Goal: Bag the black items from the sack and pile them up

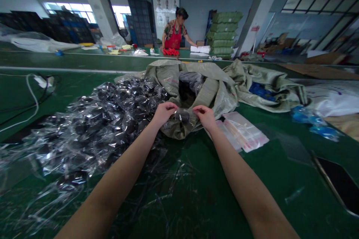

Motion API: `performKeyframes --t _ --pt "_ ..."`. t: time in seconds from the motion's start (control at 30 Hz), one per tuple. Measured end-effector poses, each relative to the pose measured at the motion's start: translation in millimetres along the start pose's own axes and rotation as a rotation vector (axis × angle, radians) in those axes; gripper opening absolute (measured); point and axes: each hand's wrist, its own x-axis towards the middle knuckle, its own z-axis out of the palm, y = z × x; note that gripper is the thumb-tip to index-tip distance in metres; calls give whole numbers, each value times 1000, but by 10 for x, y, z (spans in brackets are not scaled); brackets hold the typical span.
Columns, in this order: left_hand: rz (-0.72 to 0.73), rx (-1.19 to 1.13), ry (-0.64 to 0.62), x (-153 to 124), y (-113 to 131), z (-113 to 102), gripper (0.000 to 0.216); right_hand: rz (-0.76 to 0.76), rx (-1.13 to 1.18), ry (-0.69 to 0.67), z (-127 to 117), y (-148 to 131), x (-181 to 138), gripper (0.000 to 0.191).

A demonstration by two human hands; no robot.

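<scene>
Between my two hands a small clear plastic bag [183, 115] with a dark, rounded item inside is held by its sides. My left hand [166, 112] pinches one edge, and my right hand [204, 115] pinches the opposite one. What exactly the dark item is, I cannot make out. Just behind lies an open woven sack [213, 89], with dark and greyish contents showing in its mouth. To the left spreads a large heap of dark items in clear bags [112, 119]. Flat clear bags [242, 132] lie stacked beside my right hand.
A phone [338, 183] lies at the right edge of the green table [196, 194]. Another woven sack [269, 82] holds something blue. Cables and a white power strip [43, 81] are at left. Across the tables stands a person in a red apron [175, 39], near stacked green bales [224, 31].
</scene>
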Motion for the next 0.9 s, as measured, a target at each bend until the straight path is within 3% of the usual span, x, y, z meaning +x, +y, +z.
performKeyframes --t 0.13,0.23,0.3,0.37,0.47,0.67,0.9 --pt "-155 51 59 -6 63 -18 18 -15 -34 15 17 16 -14 21" --pt "-306 11 -45 -28 138 -67 37 -9 -39 20 19 8 -22 22" --pt "-331 6 -152 -48 181 -110 42 3 -39 24 19 0 -25 22" --pt "-317 74 -256 -69 207 -148 41 20 -38 21 19 -3 -26 21" --pt "-263 208 -312 -93 224 -174 33 33 -29 20 19 9 -21 19" --pt "-217 194 -296 -99 194 -135 17 19 0 15 10 69 -4 18" --pt "-84 304 -238 -50 -80 -34 20 -7 11 9 18 104 2 18"
